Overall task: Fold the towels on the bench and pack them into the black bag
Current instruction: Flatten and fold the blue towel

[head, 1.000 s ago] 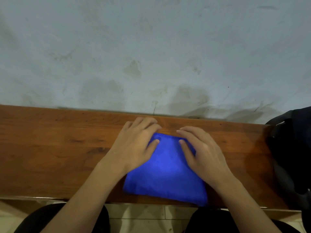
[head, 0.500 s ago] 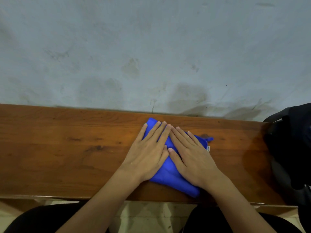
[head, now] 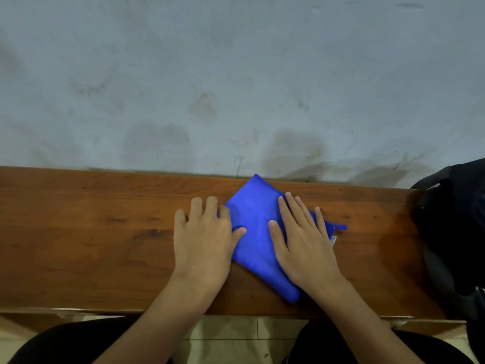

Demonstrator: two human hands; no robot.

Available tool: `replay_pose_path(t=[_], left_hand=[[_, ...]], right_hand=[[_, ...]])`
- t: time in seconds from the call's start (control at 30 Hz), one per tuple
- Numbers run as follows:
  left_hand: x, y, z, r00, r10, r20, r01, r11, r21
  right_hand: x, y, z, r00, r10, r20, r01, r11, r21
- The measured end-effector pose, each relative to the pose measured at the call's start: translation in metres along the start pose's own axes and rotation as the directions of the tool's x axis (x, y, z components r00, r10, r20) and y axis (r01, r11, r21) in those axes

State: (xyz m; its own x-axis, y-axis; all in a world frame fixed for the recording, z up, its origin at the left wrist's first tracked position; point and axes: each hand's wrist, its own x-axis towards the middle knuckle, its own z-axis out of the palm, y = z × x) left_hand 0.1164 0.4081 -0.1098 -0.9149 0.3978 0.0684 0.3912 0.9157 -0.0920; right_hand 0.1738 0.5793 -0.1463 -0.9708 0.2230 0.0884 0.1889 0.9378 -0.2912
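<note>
A folded blue towel point(head: 256, 227) lies askew on the brown wooden bench point(head: 91, 232), one corner reaching the bench's far edge. A small white label and a loop stick out at its right side. My right hand point(head: 301, 243) lies flat on the towel's right half, fingers straight and spread. My left hand point(head: 204, 237) rests flat at the towel's left edge, mostly on the wood, with the thumb and fingertips touching the cloth. The black bag point(head: 456, 240) stands at the bench's right end, apart from both hands.
A stained grey wall point(head: 236, 88) rises directly behind the bench. The near bench edge runs along the bottom, with tiled floor point(head: 231, 334) and my dark-clad knees below it. Bare wood stretches to the left of my hands.
The towel went from a wider fold to a narrow one turned at an angle. Since half a second ago my hands have slid apart, the left off toward the towel's left edge.
</note>
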Motion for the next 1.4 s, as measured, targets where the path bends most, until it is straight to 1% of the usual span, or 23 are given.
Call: replay_pose_path(t=[0.07,0.13,0.17,0.23,0.33,0.4,0.47,0.63,0.67,0.73,0.77,0.8,0.83,0.9,0.97,1.03,1.1,1.13,1.2,1.23,1.33,1.37,1.4], left_hand=[[0.005,0.0,-0.002,0.999,0.0,0.052,0.004,0.998,-0.065],[0.016,-0.006,0.004,0.997,0.04,0.068,-0.027,0.981,-0.191],[0.021,-0.009,0.008,0.997,0.06,0.054,-0.045,0.967,-0.25],[0.032,-0.017,0.014,0.995,0.098,-0.005,-0.094,0.937,-0.336],[0.041,-0.024,0.025,0.986,0.147,-0.076,-0.163,0.932,-0.324],[0.043,-0.025,0.027,0.977,0.188,-0.103,-0.209,0.938,-0.275],[0.045,-0.028,0.03,0.968,0.234,-0.093,-0.251,0.933,-0.258],[0.046,-0.034,0.03,0.952,0.277,-0.132,-0.302,0.919,-0.252],[0.046,-0.034,0.03,0.953,0.266,-0.146,-0.296,0.92,-0.258],[0.046,-0.033,0.031,0.962,0.217,-0.164,-0.261,0.904,-0.339],[0.046,-0.033,0.031,0.971,0.178,-0.161,-0.23,0.878,-0.419],[0.047,-0.034,0.03,0.979,0.137,-0.149,-0.196,0.831,-0.52],[0.048,-0.034,0.028,0.984,0.106,-0.14,-0.17,0.768,-0.617],[0.05,-0.035,0.023,0.988,0.074,-0.137,-0.151,0.667,-0.73],[0.052,-0.038,0.021,0.991,0.083,-0.102,-0.132,0.585,-0.801],[0.053,-0.043,0.022,0.992,0.116,-0.05,-0.103,0.513,-0.852],[0.053,-0.047,0.023,0.987,0.162,-0.021,-0.092,0.448,-0.889],[0.052,-0.047,0.022,0.982,0.189,-0.019,-0.091,0.381,-0.92],[0.05,-0.045,0.019,0.973,0.231,-0.022,-0.07,0.202,-0.977],[0.049,-0.044,0.018,0.97,0.242,-0.026,-0.061,0.14,-0.988],[0.047,-0.043,0.018,0.972,0.236,-0.026,-0.042,0.064,-0.997],[0.047,-0.044,0.018,0.975,0.222,-0.019,-0.031,0.052,-0.998],[0.047,-0.045,0.02,0.98,0.199,-0.014,-0.027,0.063,-0.998]], right_hand=[[-0.002,-0.002,-0.001,0.998,-0.048,-0.045,0.047,0.999,-0.023],[-0.005,-0.003,-0.002,0.984,-0.163,-0.079,0.16,0.986,-0.036],[-0.006,-0.004,-0.003,0.967,-0.246,-0.065,0.245,0.969,-0.031],[-0.009,-0.007,-0.002,0.92,-0.393,0.01,0.393,0.919,-0.029],[-0.011,-0.01,-0.004,0.878,-0.471,0.084,0.473,0.881,-0.001],[-0.012,-0.015,-0.007,0.843,-0.528,0.097,0.521,0.849,0.091],[-0.015,-0.02,-0.008,0.817,-0.561,0.135,0.535,0.824,0.186],[-0.017,-0.022,-0.014,0.761,-0.602,0.241,0.552,0.797,0.246],[-0.016,-0.021,-0.015,0.77,-0.598,0.223,0.531,0.794,0.296],[-0.015,-0.019,-0.015,0.835,-0.535,0.13,0.449,0.798,0.402],[-0.014,-0.016,-0.013,0.869,-0.492,0.061,0.431,0.811,0.395],[-0.012,-0.012,-0.011,0.892,-0.452,-0.004,0.426,0.836,0.345],[-0.01,-0.007,-0.008,0.908,-0.416,-0.037,0.409,0.867,0.286],[-0.006,0.004,-0.006,0.934,-0.357,-0.025,0.356,0.919,0.173],[-0.004,0.01,-0.006,0.943,-0.333,0.012,0.331,0.94,0.078],[-0.003,0.013,-0.006,0.937,-0.347,0.045,0.345,0.937,0.049],[-0.002,0.014,-0.009,0.922,-0.376,0.09,0.372,0.926,0.058],[0.0,0.016,-0.01,0.914,-0.391,0.109,0.384,0.92,0.074],[0.002,0.019,-0.014,0.902,-0.41,0.135,0.399,0.911,0.1],[0.003,0.019,-0.014,0.899,-0.414,0.144,0.403,0.91,0.1],[0.002,0.018,-0.014,0.895,-0.414,0.165,0.411,0.91,0.055],[0.002,0.018,-0.013,0.895,-0.41,0.173,0.411,0.911,0.037],[0.002,0.017,-0.013,0.897,-0.405,0.177,0.408,0.913,0.021]])
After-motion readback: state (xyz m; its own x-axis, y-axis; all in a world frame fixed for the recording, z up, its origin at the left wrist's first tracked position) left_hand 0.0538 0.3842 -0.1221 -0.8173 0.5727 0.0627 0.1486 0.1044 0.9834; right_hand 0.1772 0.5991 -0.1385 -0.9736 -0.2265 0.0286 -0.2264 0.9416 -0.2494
